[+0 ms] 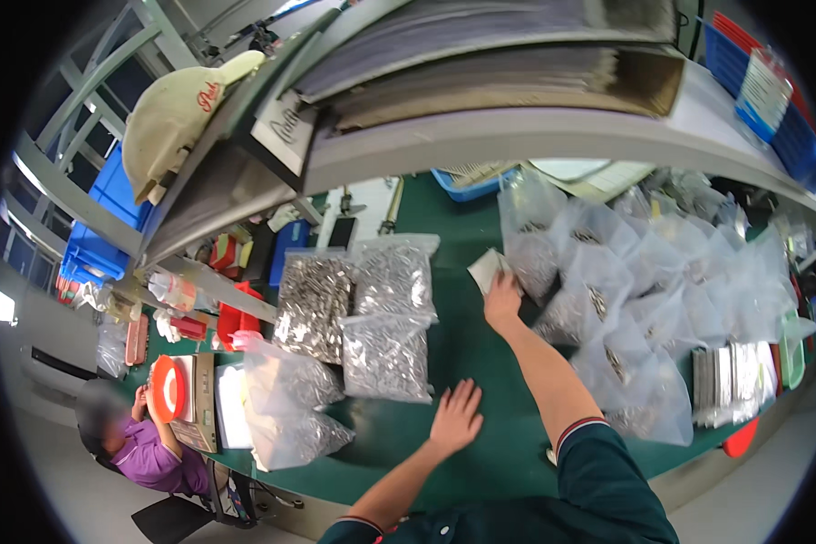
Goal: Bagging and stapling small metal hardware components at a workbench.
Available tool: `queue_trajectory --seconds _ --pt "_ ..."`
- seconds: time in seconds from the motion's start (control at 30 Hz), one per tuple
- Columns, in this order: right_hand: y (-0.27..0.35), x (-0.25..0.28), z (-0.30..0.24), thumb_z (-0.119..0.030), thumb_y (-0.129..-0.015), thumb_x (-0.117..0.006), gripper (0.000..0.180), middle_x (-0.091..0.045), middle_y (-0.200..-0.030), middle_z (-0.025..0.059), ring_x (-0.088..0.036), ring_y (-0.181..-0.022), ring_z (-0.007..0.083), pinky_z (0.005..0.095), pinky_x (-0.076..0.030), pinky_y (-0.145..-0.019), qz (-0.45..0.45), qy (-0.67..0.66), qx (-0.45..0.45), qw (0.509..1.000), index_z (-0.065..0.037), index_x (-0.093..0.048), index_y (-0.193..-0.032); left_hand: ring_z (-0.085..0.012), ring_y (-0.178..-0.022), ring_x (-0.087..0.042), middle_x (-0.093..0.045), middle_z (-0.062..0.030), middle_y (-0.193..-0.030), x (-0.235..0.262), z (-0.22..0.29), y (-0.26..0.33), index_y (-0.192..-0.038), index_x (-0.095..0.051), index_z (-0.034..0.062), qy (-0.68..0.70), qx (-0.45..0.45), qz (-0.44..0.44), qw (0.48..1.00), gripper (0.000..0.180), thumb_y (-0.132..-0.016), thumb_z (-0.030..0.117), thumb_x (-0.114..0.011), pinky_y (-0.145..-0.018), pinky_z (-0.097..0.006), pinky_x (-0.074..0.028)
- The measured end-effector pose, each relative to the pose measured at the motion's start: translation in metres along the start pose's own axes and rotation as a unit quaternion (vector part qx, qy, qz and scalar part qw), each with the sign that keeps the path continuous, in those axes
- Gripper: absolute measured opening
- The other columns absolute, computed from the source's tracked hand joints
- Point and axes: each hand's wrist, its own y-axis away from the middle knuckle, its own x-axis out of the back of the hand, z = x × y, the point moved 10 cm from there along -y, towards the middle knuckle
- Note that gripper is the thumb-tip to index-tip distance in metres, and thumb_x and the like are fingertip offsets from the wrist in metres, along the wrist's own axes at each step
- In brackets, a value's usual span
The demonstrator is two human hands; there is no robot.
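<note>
Our sleeve (607,471) is near; our left hand (456,417) lies spread, empty; our right hand (504,299), half curled, touches a card (485,269) by a bag (529,256), grip unclear. We're likely handling it; lifting needs pinching.

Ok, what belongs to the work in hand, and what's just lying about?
Likely belonging:
pale square slip, touching the right hand
translucent plastic bags of small silvery pieces
green tabletop, below the left hand

Seemingly lying about:
cream fabric cap
red plastic bin
</note>
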Motion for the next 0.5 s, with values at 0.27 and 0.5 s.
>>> queue_trajectory --seconds 0.27,0.5 --pt "-0.085 -0.081 -0.072 -0.010 -0.076 -0.063 0.058 -0.039 -0.125 0.0216 -0.051 -0.104 0.0406 0.0445 -0.046 -0.086 -0.151 -0.174 0.005 0.973 -0.008 -0.039 -0.129 -0.0261 -0.133 -0.026 -0.029 -0.0131 -0.144 -0.008 -0.007 0.005 -0.133 -0.039 0.0074 -0.009 0.027 -0.067 0.997 0.058 -0.086 0.040 -0.048 -0.108 -0.044 -0.021" --pt "-0.100 0.060 -0.108 0.001 -0.072 -0.057 0.060 -0.047 -0.119 0.0198 -0.048 -0.107 0.0391 0.0432 -0.042 -0.088 0.027 -0.407 0.075 0.910 -0.005 -0.040 -0.130 -0.0281 -0.133 -0.027 -0.032 -0.0148 -0.142 0.000 -0.021 0.008 -0.130 -0.043 0.0055 0.004 0.045 -0.054 0.998 0.059 -0.083 0.040 -0.051 -0.107 -0.046 -0.021"
